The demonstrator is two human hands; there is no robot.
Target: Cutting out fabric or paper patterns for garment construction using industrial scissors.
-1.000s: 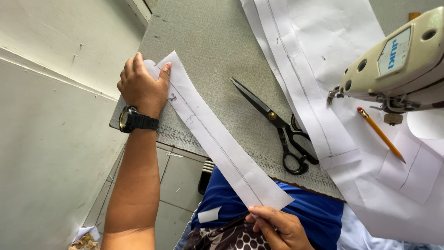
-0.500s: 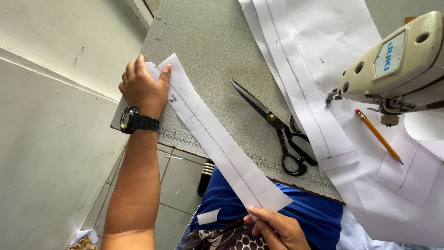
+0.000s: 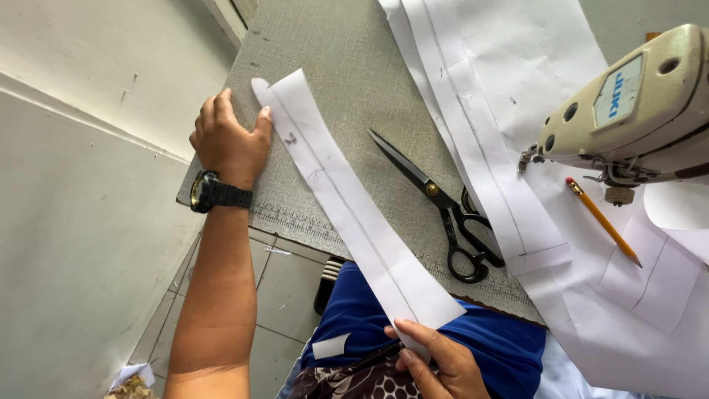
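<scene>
There is only the one view, worn on the person's head and tipped steeply down over the grey table [image 3: 354,44], close enough that the left hand [image 3: 229,144] and right hand [image 3: 436,362] sit large in it. It faces away from the body toward 12 o'clock, the lap at 6 o'clock, the wall and tiled floor [image 3: 284,284] toward 9. The sewing machine [image 3: 635,103] crowds in at 2 o'clock, cut by the edge.
</scene>
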